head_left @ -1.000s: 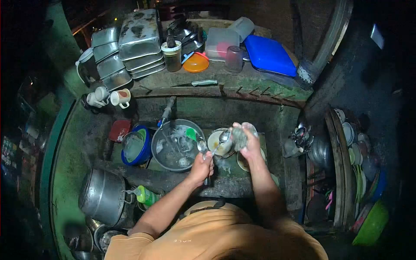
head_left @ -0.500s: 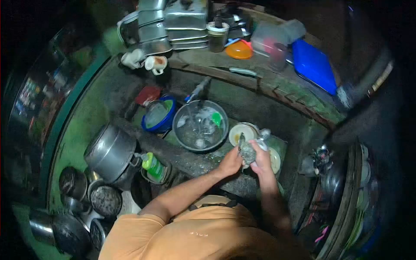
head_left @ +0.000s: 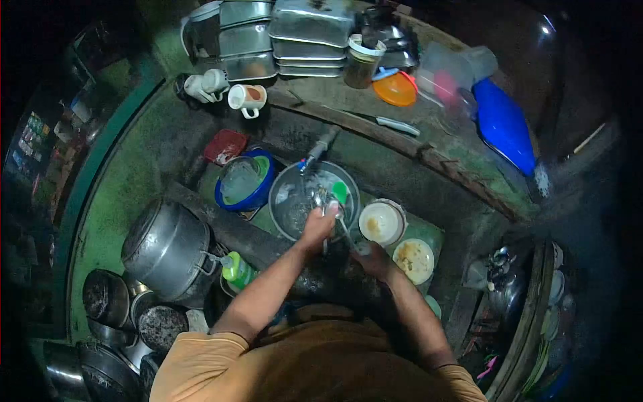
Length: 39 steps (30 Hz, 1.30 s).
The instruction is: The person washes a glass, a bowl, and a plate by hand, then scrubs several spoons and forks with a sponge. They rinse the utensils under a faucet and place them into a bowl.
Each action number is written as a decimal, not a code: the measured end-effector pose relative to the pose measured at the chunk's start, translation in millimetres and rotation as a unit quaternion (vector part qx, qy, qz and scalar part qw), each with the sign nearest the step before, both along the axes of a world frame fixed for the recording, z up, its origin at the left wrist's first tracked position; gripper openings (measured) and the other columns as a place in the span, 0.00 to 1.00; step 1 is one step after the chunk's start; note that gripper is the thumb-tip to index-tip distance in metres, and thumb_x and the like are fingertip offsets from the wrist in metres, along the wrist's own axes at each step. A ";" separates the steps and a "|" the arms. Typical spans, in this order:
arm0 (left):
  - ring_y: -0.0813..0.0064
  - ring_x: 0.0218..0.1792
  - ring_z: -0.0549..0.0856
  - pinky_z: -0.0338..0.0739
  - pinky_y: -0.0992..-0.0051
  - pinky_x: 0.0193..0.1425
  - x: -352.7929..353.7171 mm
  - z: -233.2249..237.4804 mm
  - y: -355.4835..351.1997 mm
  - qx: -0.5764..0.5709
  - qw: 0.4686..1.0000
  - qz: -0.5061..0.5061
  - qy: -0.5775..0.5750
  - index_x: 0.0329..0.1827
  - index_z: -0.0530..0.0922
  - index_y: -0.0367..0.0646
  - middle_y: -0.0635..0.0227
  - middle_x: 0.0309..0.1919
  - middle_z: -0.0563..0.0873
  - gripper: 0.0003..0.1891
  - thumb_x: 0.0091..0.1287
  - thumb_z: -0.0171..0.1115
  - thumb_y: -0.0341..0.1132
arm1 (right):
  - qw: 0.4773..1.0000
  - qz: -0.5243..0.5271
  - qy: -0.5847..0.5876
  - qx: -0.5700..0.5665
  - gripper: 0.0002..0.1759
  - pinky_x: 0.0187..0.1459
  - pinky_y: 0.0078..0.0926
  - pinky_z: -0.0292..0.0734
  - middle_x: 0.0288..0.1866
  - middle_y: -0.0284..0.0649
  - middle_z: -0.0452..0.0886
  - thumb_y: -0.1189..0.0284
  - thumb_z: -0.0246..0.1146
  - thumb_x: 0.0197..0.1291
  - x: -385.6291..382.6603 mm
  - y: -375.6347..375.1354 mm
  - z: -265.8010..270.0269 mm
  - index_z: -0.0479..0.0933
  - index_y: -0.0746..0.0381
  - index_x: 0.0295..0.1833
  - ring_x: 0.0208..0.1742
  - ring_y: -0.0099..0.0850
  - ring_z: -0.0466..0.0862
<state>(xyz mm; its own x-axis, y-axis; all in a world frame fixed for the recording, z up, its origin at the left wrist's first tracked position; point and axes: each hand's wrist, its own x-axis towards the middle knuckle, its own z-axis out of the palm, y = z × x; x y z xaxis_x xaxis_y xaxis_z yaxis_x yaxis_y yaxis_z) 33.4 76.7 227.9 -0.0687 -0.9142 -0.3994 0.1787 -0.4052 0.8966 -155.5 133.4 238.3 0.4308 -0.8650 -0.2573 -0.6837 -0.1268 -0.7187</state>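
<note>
Over the near rim of a metal basin (head_left: 281, 221) of water, my left hand (head_left: 317, 229) is closed around shiny metal cutlery that looks like spoons (head_left: 324, 199). A green plastic piece (head_left: 340, 192) lies in the basin under the tap (head_left: 321, 144). My right hand (head_left: 376, 260) is lower and to the right, dim and partly in shadow. Its fingers are curled at a pale, thin piece that reaches toward the basin; what it is cannot be made out. Just beyond that hand stand a stained white bowl (head_left: 380, 224) and a plate with food scraps (head_left: 414, 261).
Left of the basin are a blue tub (head_left: 244, 199) and a red container (head_left: 225, 146). A green soap bottle (head_left: 236, 269) and a large pot (head_left: 166, 249) stand nearer. The ledge behind holds metal trays (head_left: 311, 27), a mug (head_left: 247, 98) and a knife (head_left: 398, 125).
Both hands have moved left from beside the white bowl; the left is now over the basin. The greyish clump between them no longer shows, and the dirty plate is uncovered.
</note>
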 end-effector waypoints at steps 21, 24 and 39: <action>0.69 0.33 0.84 0.77 0.68 0.40 -0.1 20.6 13.8 -0.398 0.867 -0.162 -0.253 0.38 0.81 0.35 0.55 0.28 0.85 0.11 0.60 0.66 0.34 | 0.917 -0.299 -0.188 -0.187 0.10 0.43 0.31 0.76 0.36 0.39 0.84 0.71 0.66 0.56 23.3 -47.8 55.7 0.79 0.65 0.42 0.37 0.29 0.82; 0.78 0.18 0.76 0.69 0.75 0.21 -24.1 37.6 25.8 -0.200 0.948 -0.202 -0.144 0.35 0.78 0.40 0.65 0.24 0.81 0.02 0.64 0.59 0.29 | 0.863 -0.378 -0.331 -0.055 0.13 0.44 0.34 0.76 0.37 0.39 0.84 0.66 0.60 0.64 -16.1 -48.2 32.4 0.79 0.66 0.42 0.38 0.31 0.83; 0.85 0.15 0.66 0.59 0.82 0.14 -141.9 71.8 110.8 0.041 0.967 -0.249 0.047 0.36 0.69 0.46 0.77 0.19 0.70 0.04 0.70 0.48 0.30 | 0.887 -0.327 -0.139 -0.295 0.07 0.37 0.35 0.76 0.31 0.46 0.83 0.71 0.64 0.57 -107.8 57.1 57.9 0.78 0.63 0.39 0.34 0.39 0.84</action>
